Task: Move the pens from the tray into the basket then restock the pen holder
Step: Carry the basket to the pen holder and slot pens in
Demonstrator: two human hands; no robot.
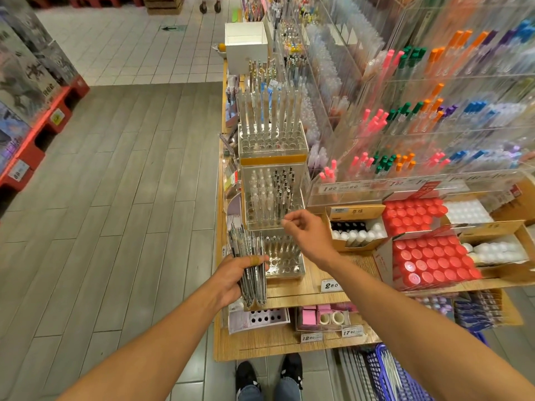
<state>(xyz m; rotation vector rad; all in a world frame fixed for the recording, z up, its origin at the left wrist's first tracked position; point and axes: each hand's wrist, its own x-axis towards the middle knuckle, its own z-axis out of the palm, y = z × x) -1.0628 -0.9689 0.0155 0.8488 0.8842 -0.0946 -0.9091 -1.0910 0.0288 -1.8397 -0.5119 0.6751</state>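
Silver pens [251,264] gripped in left hand [231,277], beside holder [285,256].

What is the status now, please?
Left hand grips pen bundle. Right hand over pen holder, fingers curled, looks empty. Holder mostly unfilled. Nothing in the way.

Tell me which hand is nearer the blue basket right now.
Right, though neither is close. The right hand is up over the pen holders, above the basket. The left hand, gripping a pen bundle, sits further left.
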